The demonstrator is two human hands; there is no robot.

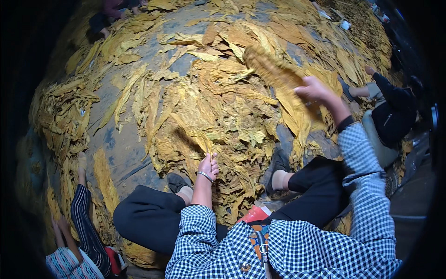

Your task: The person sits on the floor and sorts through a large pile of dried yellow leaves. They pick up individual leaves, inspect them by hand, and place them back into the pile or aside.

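Note:
My left hand (208, 167), with a metal bangle at the wrist, is closed on the stem end of a dried yellow leaf (193, 134), probably tobacco. Its blade spreads up and away over the pile of crumpled dried leaves (223, 104) between my feet. Higher up and to the right, my right hand (313, 90) holds a long brown-yellow dried leaf (275, 69), blurred by motion. Whether it is one leaf or more I cannot tell. Broad yellow leaves (294, 115) lie below that hand.
Dark sheeting (118, 143) covers the ground, with more leaves heaped at left and far right. Other people sit around: one at right (393, 108), one at lower left (75, 261), another at top left (113, 10). A red item (254, 213) lies near my lap.

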